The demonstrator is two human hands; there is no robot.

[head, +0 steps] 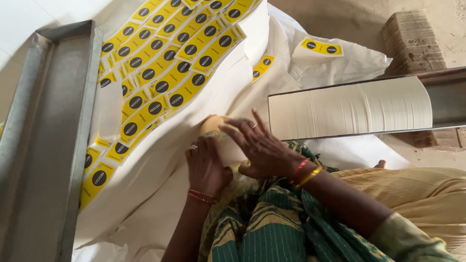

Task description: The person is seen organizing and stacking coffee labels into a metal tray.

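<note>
My left hand (pixel 206 165) and my right hand (pixel 257 145) meet over my lap, both pressing on a small pale folded paper piece (pixel 216 127) that lies on the white paper sheets (pixel 160 160). The left hand grips its near side; the right hand's fingers spread flat across its top. Much of the piece is hidden under my fingers. Bangles circle both wrists. Rows of yellow labels with black round marks (pixel 165 63) cover the sheets just beyond my hands.
A long grey metal tray (pixel 48 126) runs along the left. A second metal tray (pixel 449 99) at the right holds a thick stack of white paper pieces (pixel 349 106). A brick (pixel 412 41) sits on the dusty floor at top right. Green patterned cloth (pixel 262 223) covers my lap.
</note>
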